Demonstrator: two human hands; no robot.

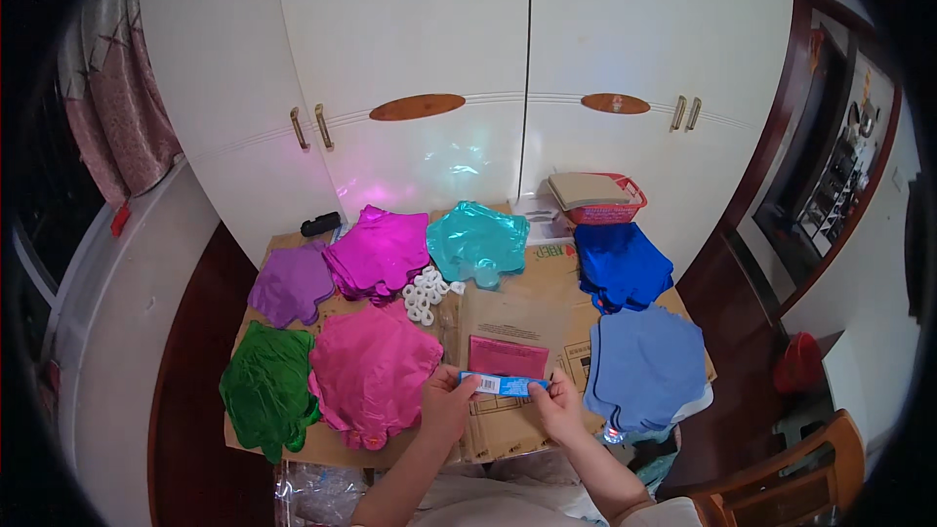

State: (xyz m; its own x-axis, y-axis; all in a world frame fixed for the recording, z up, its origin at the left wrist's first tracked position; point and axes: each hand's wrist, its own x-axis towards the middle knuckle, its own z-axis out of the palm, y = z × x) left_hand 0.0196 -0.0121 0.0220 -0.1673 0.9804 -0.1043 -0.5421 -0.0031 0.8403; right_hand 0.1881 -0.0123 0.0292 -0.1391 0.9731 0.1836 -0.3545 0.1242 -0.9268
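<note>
Holding a small blue-and-white packet (503, 386) by both ends, I have it level at the lower centre of my view. My left hand (448, 398) is pinched narrow, thumb over the packet's left end; my right hand (558, 410) grips the other end the same way. How they curl behind it I cannot tell from my end of the feed. Just above it, a flat pink package (508, 355) lies on the cardboard-covered tabletop (554, 285). A pink stack (376, 371) spreads left of my hands, a pale-blue stack (647, 366) to their right, and white rings (421, 297) are heaped above left.
</note>
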